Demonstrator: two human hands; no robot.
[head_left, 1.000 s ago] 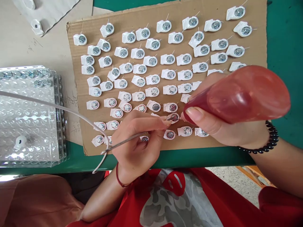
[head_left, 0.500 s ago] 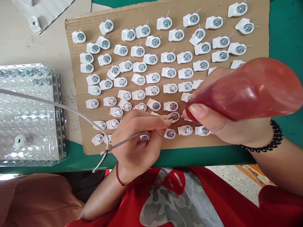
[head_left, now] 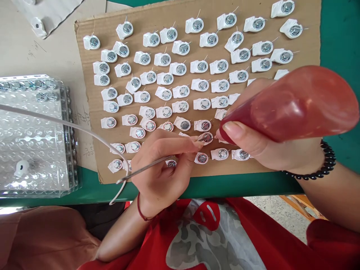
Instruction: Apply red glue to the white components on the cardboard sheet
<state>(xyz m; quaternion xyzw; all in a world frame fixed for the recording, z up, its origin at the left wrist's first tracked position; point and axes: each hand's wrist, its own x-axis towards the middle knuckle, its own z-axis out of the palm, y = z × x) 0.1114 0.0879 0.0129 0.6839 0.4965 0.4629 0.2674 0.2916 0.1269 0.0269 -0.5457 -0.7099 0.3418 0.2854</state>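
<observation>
My left hand (head_left: pixel 165 168) is closed around a thin metal tool (head_left: pixel 149 165). The tool's tip reaches a small white part with a round metal disc (head_left: pixel 207 138). Wrapped round the narrow end of a red squeeze bottle (head_left: pixel 298 105), my right hand (head_left: pixel 261 150) is just right of that part; the bottle's wide end points to the right. The bottle's nozzle is hard to make out between my fingers. Several similar white parts with metal discs (head_left: pixel 221 86) lie in rough rows on a cardboard sheet (head_left: pixel 168 11), many with a thin wire sticking out.
Stacked clear plastic trays (head_left: pixel 33 138) stand at the left, with one white piece (head_left: pixel 21 168) on top. A white cable (head_left: pixel 84 129) curves from the left edge to beside my left hand. Below the green table (head_left: pixel 267 187) edge, a brown-clothed shape (head_left: pixel 47 236) shows at the lower left.
Both hands keep nearly the same place and hold. The bottle has tilted very slightly, and the cardboard and trays appear shifted a little to the left in view.
</observation>
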